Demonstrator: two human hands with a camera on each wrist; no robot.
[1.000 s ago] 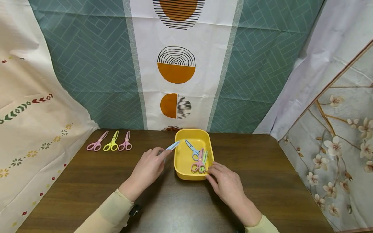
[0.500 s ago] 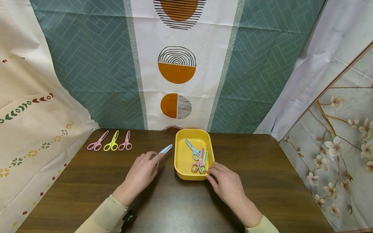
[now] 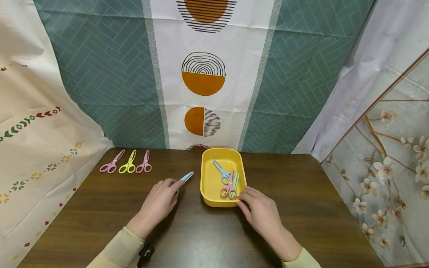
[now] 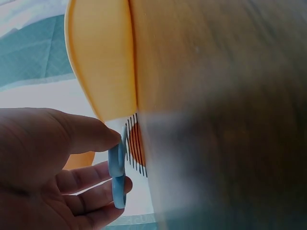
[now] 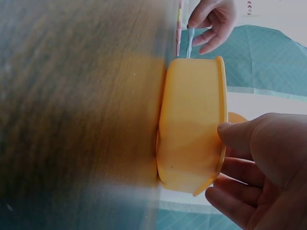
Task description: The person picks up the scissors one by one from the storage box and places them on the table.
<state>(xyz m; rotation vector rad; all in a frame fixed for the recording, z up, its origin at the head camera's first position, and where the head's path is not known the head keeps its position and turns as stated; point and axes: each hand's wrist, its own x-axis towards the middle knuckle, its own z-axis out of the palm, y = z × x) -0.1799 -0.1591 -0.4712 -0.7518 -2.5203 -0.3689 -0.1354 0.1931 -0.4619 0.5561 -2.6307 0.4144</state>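
Observation:
Between thumb and fingers my left hand (image 3: 156, 203) pinches a pair of light blue scissors (image 3: 186, 176), blades pointing away and to the right. In the left wrist view their blue handle loops (image 4: 115, 160) show edge-on, close over the table. To the right stands a yellow plastic bin (image 3: 205, 191). My right hand (image 3: 262, 211) grips its near right corner, thumb on the outer side of the rim in the right wrist view. Inside the bin lie blue scissors (image 3: 219, 168), pink scissors (image 3: 231, 180) and green scissors (image 3: 236, 179), the pink ones partly over the green.
At the table's far left lie pink scissors (image 3: 117, 158), yellow scissors (image 3: 132, 159) and another pink pair of scissors (image 3: 146, 159) in a row. The dark wood table (image 3: 207, 242) ends at a patterned curtain (image 3: 134, 74) behind, with more cloth on both sides.
My left hand has moved left and toward me with the blue scissors, from the bin's left rim to the table beside it. The right hand and the bin have stayed put.

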